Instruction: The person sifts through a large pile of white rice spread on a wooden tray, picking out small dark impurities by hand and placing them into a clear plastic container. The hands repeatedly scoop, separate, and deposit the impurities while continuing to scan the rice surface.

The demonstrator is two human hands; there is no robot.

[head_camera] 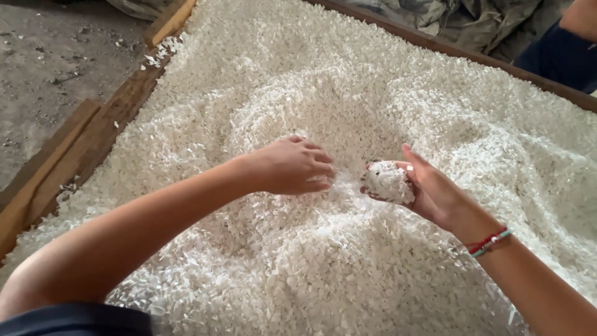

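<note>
A wooden frame (93, 134) is running along the left edge, bare grey concrete floor (50, 56) is lying beyond it, and crumpled grey sacking (460, 22) is sitting behind.

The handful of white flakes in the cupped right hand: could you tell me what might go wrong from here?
The right hand cups a heaped handful of white flakes with open fingers, so flakes may well slip off the sides back onto the pile. Some flakes already lie on the wooden frame at the left edge, so more could probably spill over onto the concrete floor. The left hand rests palm down on the pile.
</note>
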